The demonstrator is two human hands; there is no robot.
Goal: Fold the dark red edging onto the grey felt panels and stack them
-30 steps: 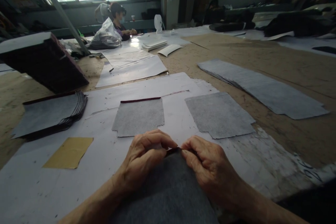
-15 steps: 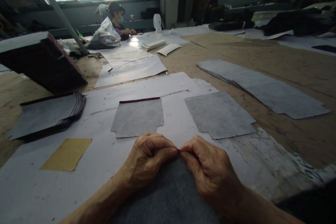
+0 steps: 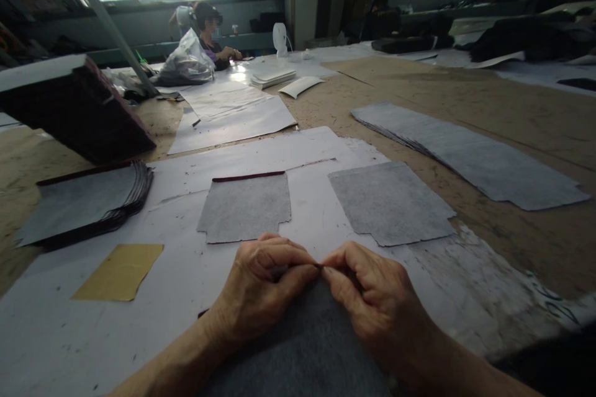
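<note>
Near, centre: one grey piece [image 3: 307, 347]; left hand [image 3: 261, 285] and right hand [image 3: 379, 298], grip of each pinched on its far edge, any fold there hard to make out. Left: one tan card [image 3: 118, 272], flat on white paper [image 3: 186, 223]. Beyond: one red-edged panel [image 3: 246, 209]; one plain grey panel [image 3: 393, 205] to its right; a layered stack [image 3: 84, 198], left; a fanned pile [image 3: 470, 152], right, on the brown bench [image 3: 419, 90]. Farther: dark block [image 3: 79, 113], left; white sheets [image 3: 242, 125], centre; one person [image 3: 210, 43].

At lower centre, the thumb of the left hand [image 3: 261, 288] now covers most of the dark-red edge of the grey panel [image 3: 310, 341] — and a dark sliver [image 3: 202, 313] peeks out beside the wrist.
</note>
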